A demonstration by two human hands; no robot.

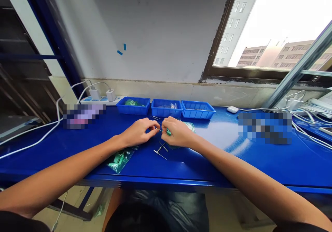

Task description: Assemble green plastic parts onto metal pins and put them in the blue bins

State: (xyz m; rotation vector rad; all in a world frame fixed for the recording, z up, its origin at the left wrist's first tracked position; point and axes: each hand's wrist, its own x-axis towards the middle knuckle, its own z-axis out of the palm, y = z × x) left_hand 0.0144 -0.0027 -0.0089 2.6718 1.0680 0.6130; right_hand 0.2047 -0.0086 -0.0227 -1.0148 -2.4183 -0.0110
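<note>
My left hand [140,132] pinches a thin metal rod [159,130] between thumb and forefinger above the blue table. Close beside it, my right hand [178,132] is closed, with a green piece [168,132] showing at its fingers; the rod runs between the two hands. Just below the hands lie small T-shaped metal pieces [160,154]. A clear bag of green parts [119,160] rests under my left forearm. Another bag with green contents [191,126] is partly hidden behind my right hand. Thin metal pieces [155,117] lie beyond the fingers.
Along the wall stand three blue bins: the left bin [121,110] holds green bags, the middle bin [166,113] clear bags, the right bin [198,114] small pieces. A power strip [101,101] with white cables is at left. A white earphone case [232,109] sits at right.
</note>
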